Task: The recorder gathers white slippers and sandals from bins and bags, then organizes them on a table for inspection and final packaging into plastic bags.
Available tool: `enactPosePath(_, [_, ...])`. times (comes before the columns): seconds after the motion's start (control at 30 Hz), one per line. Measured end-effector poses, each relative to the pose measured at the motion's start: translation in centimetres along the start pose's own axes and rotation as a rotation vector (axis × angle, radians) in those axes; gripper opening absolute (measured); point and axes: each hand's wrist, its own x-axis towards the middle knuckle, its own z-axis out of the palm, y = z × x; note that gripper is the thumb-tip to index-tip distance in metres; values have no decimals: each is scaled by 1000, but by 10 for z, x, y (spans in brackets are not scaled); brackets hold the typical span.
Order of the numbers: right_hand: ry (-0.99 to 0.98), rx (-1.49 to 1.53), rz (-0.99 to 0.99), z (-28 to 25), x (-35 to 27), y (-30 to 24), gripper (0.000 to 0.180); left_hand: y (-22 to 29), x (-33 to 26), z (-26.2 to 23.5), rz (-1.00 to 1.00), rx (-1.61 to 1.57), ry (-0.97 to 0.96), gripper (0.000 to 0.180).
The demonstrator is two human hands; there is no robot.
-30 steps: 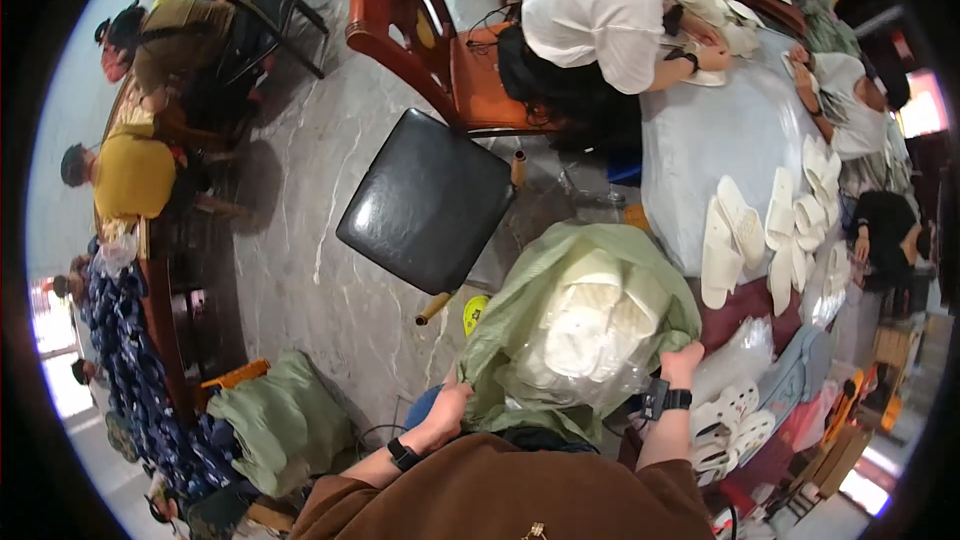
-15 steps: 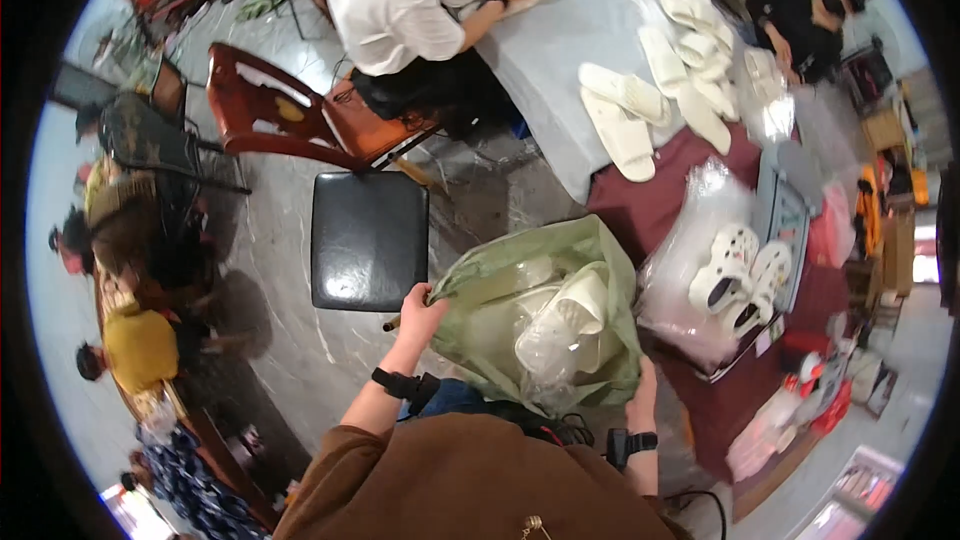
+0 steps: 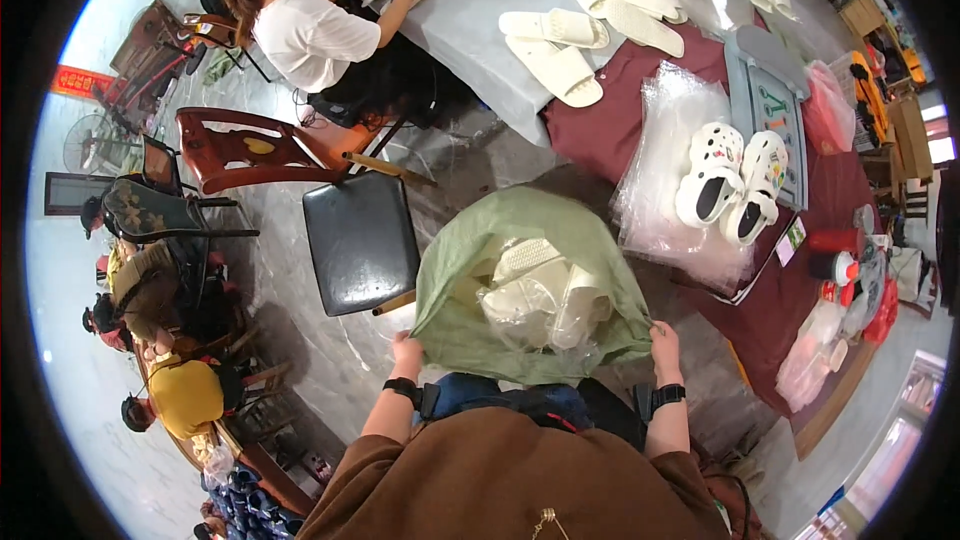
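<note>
In front of my body a green woven sack [image 3: 600, 240] hangs with its mouth spread wide. My left hand [image 3: 407, 351] is closed on the near left part of its rim, and my right hand [image 3: 664, 343] grips the near right part. Inside the sack lies a heap of cream slippers [image 3: 540, 295], some wrapped in clear plastic. The lower ones and the sack's bottom are hidden.
A black-seated stool [image 3: 360, 240] and a wooden chair [image 3: 260, 150] stand to the left. On the table are loose cream slippers [image 3: 555, 65], clear plastic bags [image 3: 650, 170], white clogs [image 3: 712, 175] and a grey case [image 3: 768, 110]. A person in white [image 3: 320, 35] sits beyond.
Both hands have shifted, the left one downward and the right one up and outward, so the sack's near rim is stretched straighter. The table now appears higher and further left in the view.
</note>
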Motion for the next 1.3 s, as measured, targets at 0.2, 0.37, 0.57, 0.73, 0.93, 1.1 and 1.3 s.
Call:
enactPosePath(0.2, [-85,506,-16,21,-4,53,36,15,-34,18,360,-257,-234,44])
enactPosePath(0.37, [241,108,-23,54,-48,73,29,47,-86,-15,654,732,-288,40])
enactPosePath(0.57, [519,-154,-123,99,-95,158,23,24,-76,-64,932,882,-676,31])
enactPosePath(0.73, [507,-196,89,177,-220,112,16,12,-53,-133,875,880,-740,31])
enactPosePath(0.93, [568,-41,93,252,-328,196,21,-9,-20,-193,1041,939,-673,32])
enactPosePath(1.1, [556,94,150,322,-396,254,19,-39,1,-226,1205,1011,-664,31])
enactPosePath(1.3, [489,61,322,410,-489,289,28,-54,22,-270,1340,1023,-693,25])
